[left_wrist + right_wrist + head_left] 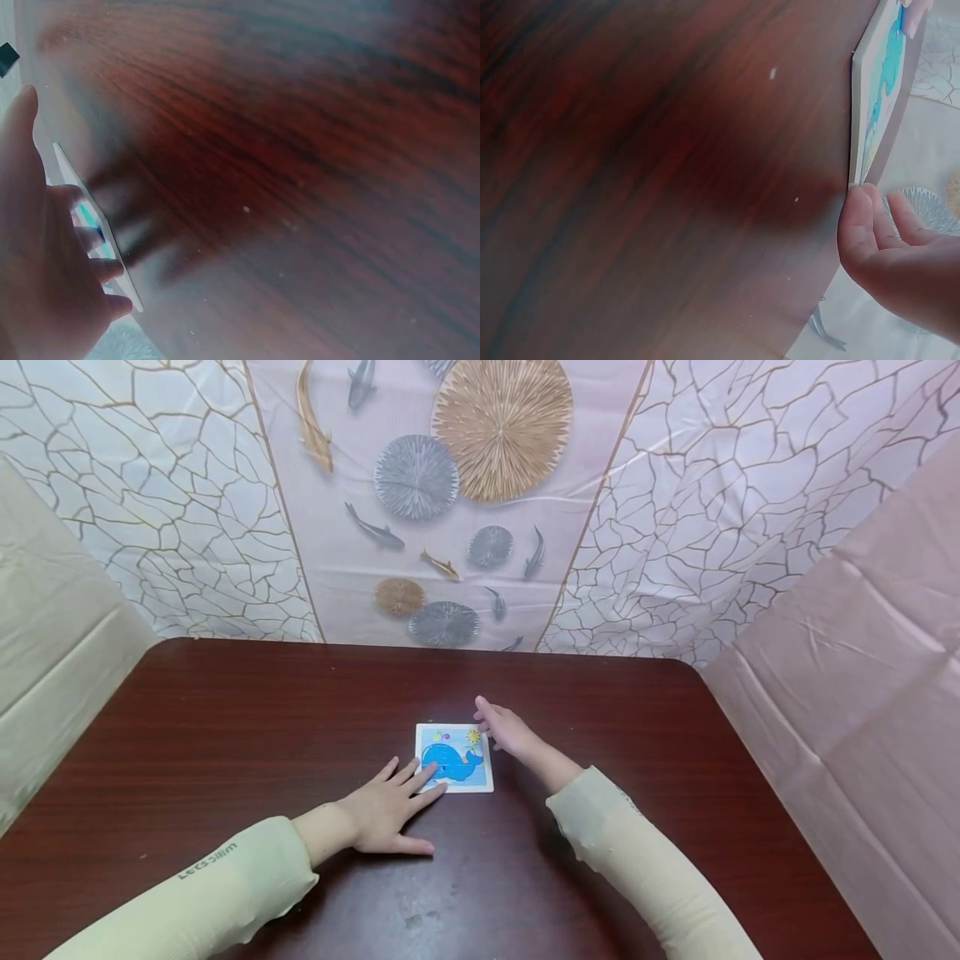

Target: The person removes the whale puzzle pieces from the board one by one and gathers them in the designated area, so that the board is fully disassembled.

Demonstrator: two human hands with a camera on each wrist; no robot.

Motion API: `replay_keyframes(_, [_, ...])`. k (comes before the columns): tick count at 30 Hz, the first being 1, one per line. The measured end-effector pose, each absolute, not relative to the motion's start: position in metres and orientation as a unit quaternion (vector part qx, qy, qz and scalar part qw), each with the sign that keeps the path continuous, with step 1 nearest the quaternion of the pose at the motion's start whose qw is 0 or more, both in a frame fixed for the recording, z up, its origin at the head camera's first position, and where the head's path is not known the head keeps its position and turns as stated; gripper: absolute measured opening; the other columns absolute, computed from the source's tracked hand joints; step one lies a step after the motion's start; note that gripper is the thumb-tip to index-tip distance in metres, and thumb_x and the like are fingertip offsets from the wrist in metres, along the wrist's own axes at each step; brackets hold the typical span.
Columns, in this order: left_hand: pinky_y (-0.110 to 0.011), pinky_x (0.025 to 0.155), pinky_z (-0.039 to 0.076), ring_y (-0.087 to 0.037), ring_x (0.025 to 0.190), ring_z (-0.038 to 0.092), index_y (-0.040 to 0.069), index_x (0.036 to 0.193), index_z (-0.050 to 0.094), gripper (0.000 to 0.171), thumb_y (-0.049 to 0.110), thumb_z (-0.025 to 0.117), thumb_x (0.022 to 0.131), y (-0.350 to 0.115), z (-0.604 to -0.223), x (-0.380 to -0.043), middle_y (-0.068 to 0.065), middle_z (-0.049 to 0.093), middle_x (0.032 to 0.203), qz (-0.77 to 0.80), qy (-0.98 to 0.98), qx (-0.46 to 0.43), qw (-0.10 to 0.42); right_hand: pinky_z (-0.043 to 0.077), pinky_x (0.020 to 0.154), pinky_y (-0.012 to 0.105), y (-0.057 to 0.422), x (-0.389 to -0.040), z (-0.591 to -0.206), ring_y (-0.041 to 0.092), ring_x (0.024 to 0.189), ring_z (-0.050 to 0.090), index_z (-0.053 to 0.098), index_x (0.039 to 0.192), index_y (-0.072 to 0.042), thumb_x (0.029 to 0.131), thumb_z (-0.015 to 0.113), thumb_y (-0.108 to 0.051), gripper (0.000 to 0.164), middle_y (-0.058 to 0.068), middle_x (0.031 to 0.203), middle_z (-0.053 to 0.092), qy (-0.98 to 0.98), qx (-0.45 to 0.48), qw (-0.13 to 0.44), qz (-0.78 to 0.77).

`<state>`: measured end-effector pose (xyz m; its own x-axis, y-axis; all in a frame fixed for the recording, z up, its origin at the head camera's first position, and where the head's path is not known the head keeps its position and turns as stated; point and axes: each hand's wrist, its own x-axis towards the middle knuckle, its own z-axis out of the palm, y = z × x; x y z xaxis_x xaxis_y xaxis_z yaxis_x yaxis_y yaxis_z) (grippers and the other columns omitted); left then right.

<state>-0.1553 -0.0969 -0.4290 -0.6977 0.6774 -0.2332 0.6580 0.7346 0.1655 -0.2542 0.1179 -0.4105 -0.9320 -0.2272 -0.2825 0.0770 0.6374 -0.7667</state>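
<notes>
A small square whale puzzle board [467, 770] lies flat on the dark table, a blue whale and a yellow sun inside its white border. My left hand [384, 814] has its fingers spread, with the fingertips over the board's left side and the thumb out on the table. In the left wrist view several fingertips rest on the board's edge. At the upper right corner is my right hand [510, 731], turned on its side. Its fingertips are right at the board's edge [857, 112] in the right wrist view, slightly bent, not wrapped around it.
The dark red-brown wooden table [247, 718] spreads around the board, its far corners rounded. Behind it hangs a patterned cloth [450, 543] with fish and round leaf shapes. Pale cloth [862, 627] also closes in the right side. Pale sleeves cover both forearms.
</notes>
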Motion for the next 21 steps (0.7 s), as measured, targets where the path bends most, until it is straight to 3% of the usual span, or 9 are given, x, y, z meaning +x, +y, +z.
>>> replay_keyframes(12, [-0.056,0.115,0.011,-0.034,0.144,0.018,0.019,0.148,0.029,0.081,0.068,0.044,0.085,-0.096,-0.430,-0.158,-0.010,0.020,0.156,0.036,0.923,0.359,0.136,0.051,0.090,0.042,0.115,-0.258,-0.413,0.030,0.104,0.056,0.053,0.123,0.003,0.101,0.026,-0.046,0.061,0.020,0.114,0.058,0.875,-0.026,0.184,-0.446])
replay_keyframes(18, [-0.057,0.111,0.023,-0.032,0.134,0.035,0.012,0.143,0.039,0.079,0.064,0.050,0.085,-0.087,-0.433,-0.167,-0.014,0.041,0.139,0.050,0.920,0.383,0.065,0.052,0.089,0.042,0.115,-0.260,-0.415,0.031,0.105,0.058,0.053,0.123,0.003,0.101,0.025,-0.046,0.061,0.022,0.114,0.058,0.870,-0.012,0.186,-0.457])
replay_keyframes(21, [-0.055,0.110,0.026,-0.031,0.131,0.036,0.009,0.140,0.043,0.077,0.062,0.051,0.085,-0.079,-0.433,-0.174,-0.017,0.040,0.137,0.066,0.918,0.386,0.063,0.052,0.089,0.041,0.114,-0.260,-0.415,0.032,0.105,0.058,0.052,0.123,0.004,0.100,0.025,-0.047,0.062,0.022,0.114,0.059,0.867,-0.009,0.190,-0.461])
